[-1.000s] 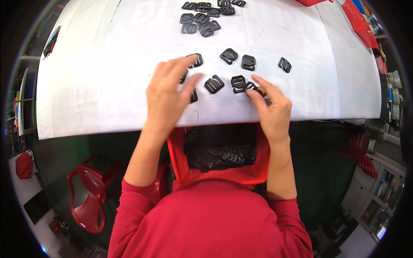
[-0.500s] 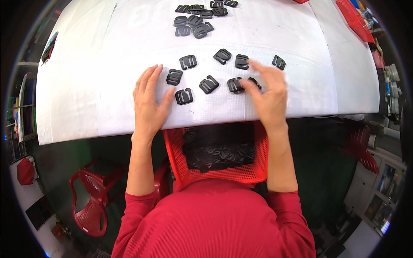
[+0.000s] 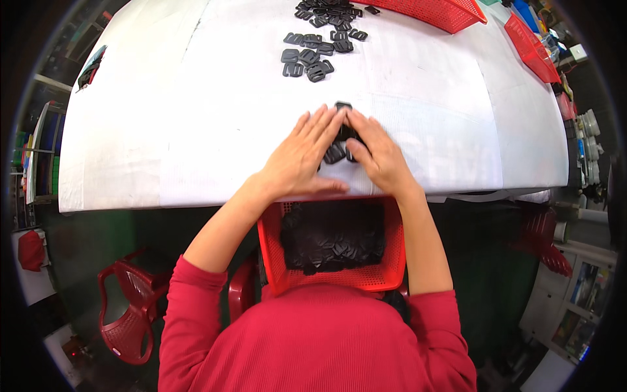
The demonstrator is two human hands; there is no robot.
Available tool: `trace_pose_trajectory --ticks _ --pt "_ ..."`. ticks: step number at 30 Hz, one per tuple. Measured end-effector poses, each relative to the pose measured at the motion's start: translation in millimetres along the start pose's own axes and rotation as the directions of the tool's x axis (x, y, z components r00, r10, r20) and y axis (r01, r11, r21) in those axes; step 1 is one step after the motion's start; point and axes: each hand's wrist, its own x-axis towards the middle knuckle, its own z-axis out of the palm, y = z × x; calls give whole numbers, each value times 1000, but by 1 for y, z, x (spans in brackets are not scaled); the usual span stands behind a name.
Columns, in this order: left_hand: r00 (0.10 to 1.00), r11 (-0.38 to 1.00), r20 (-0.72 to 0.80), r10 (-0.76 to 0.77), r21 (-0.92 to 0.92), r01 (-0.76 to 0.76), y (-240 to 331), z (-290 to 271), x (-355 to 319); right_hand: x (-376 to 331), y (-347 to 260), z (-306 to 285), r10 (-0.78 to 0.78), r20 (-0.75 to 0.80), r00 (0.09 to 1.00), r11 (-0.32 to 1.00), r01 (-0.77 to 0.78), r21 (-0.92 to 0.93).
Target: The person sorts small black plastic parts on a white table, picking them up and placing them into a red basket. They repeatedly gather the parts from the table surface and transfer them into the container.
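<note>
My left hand [image 3: 302, 155] and my right hand [image 3: 381, 155] lean together over the white-covered table, fingertips meeting in a wedge. Between them sits a small cluster of black plastic buckles [image 3: 335, 153], partly hidden under the fingers and palms. Both hands have their fingers stretched out, and neither grips a buckle. Just below the table's front edge, a red plastic basket [image 3: 266, 251] stands close to my body. Many black buckles [image 3: 336, 245] lie heaped inside it.
Farther up the table lies a loose group of black buckles [image 3: 309, 57], with a denser pile [image 3: 324, 12] behind it. A red basket [image 3: 450, 23] stands at the far side, another red tray [image 3: 530, 49] at the far right. A dark red chair [image 3: 134, 310] is at the lower left.
My hands have come inward from both sides, sweeping the spread-out buckles into one cluster between them. The view has shifted, showing more of the table's far side.
</note>
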Motion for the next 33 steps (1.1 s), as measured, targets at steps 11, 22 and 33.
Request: trace_pose_trajectory --ticks 11,22,33 --pt "991 832 -64 -118 -551 64 4 -52 -27 -9 -11 -44 105 124 987 942 -138 305" --pt "810 872 -343 -475 -57 487 -156 -7 110 186 122 3 284 -145 948 920 -312 -237" --pt "883 956 -370 -288 -61 287 -111 5 73 169 79 34 -128 -24 992 991 128 33"
